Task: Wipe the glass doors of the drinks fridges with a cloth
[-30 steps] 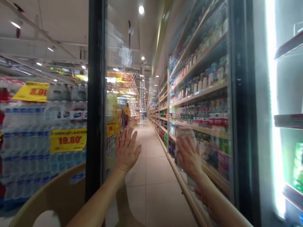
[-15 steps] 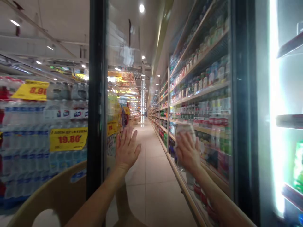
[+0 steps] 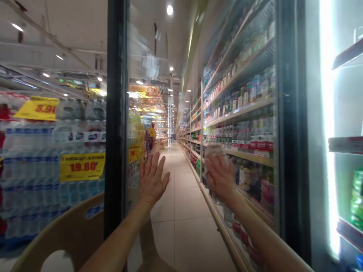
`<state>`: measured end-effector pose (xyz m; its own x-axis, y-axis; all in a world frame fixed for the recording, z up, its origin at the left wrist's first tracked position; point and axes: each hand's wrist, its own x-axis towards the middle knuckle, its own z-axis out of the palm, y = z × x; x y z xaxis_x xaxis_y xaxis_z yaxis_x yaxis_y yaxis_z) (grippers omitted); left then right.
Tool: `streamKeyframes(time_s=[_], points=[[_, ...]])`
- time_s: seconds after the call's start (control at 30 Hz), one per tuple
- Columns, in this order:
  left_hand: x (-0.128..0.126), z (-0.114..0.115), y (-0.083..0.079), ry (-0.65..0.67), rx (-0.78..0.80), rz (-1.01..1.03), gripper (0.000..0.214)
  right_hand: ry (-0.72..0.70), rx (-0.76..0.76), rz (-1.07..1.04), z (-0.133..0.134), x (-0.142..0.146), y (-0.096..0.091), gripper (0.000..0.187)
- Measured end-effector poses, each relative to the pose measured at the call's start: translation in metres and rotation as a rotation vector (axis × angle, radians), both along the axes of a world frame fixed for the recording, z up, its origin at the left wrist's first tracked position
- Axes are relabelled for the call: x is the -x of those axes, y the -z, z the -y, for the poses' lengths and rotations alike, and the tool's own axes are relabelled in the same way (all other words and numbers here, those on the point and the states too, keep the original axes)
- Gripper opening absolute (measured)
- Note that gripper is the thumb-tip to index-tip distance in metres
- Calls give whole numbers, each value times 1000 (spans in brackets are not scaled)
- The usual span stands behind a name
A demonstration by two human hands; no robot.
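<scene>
A glass door in a dark frame stands before me. My left hand lies flat on its left part, fingers spread and nothing in them. Towards the right side, my right hand presses a pale, crumpled cloth to the glass. The cloth sticks out above the fingertips; its remainder is hidden under the palm. Motion blurs the right fingers a little.
A dark door edge rises left, with a tan plastic chair-like piece beside it. Stacked water bottles and a yellow price sign stand beyond. Lit cooler shelves are at right. Through the glass, an aisle runs along drink shelves.
My right hand has slid slightly left and up across the glass with the cloth. My left hand has stayed almost in place.
</scene>
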<state>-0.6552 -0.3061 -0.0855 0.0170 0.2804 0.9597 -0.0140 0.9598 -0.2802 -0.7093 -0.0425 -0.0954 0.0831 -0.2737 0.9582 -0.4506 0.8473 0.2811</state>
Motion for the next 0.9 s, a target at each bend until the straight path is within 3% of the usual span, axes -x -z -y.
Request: streamKeyframes(time_s=[0.13,0.2,0.27,0.37,0.43,0.5,0.6,0.67,0.7,0.77,0.9], points=[[-1,-2,0,-2,-5,2,64,127,529,52,-60,23,-21,51],[-2,-3,0,-4,-6,0,63,127,576,67,-54,22,-29,52],[-1,-2,1,-7,-5,-2,63,95,404,45,-21,10,-27,49],[0,0,1,-9,1,-1,63,-13,-29,-4,31,-9,-15,40],[1,1,1,-4,2,6,63,-41,-137,-9,35,-12,-8,38],[1,0,1,4,-5,13,64,19,3,30,8,-5,-8,41],[0,-1,1,26,-19,20,65,132,374,137,-51,12,-19,49],[0,-1,1,37,-26,22,66,143,526,166,-67,18,-27,53],[1,-1,1,40,-28,23,66,134,535,164,-62,17,-28,54],[1,0,1,41,-24,20,66,100,411,136,-31,9,-23,53],[3,2,1,39,-19,20,67,-42,-97,38,46,-15,4,44]])
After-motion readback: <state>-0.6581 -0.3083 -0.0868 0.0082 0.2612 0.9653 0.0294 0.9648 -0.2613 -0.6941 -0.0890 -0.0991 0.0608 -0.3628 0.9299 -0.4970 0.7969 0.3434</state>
